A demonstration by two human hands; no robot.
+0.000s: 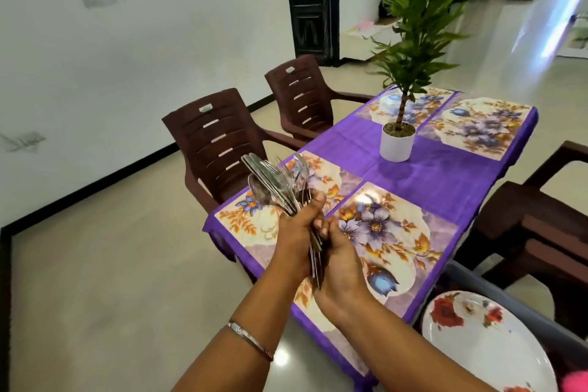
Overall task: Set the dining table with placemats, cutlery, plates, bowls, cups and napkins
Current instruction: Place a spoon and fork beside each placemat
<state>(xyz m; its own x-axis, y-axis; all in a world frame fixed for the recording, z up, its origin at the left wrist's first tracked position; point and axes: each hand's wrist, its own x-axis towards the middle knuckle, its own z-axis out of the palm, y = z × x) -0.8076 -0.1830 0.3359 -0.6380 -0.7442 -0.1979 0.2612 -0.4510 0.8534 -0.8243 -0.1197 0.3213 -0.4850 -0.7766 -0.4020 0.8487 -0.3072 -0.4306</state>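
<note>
- The cutlery bundle [280, 188] is in the air above the near left corner of the counter [423, 169], over the placemats, not touching them.
- The left hand [297, 223] has its grip clenched round the middle of the bundle, with the spoon and fork heads fanning out upward and to the left.
- The right hand [340, 261] is just beside it and lower; its fingers are curled round the handle ends that stick out below.
- My judgement: the pieces are stiff metal, smooth and rather slippery against each other, and together they have some weight. A single piece is best pinched by the handle and drawn out of the fan while the other hand keeps the rest tight.
- Four floral placemats lie on the purple cloth: the near right placemat [391, 232], the near left placemat [254, 216] and two more at the far end.
- A potted plant [397, 137] stands near the middle of the counter.
- A floral plate [483, 337] lies in a grey tub [477, 277] at the near right, off the counter edge.
- Brown plastic chairs [216, 143] stand along the left side, and another on the right.
- Hard to tell: how many spoons, forks or knives are in the bundle, since they overlap and are blurred. The tub and the plate are cut off by the frame edge; no bowls, cups or napkins are in view.
</note>
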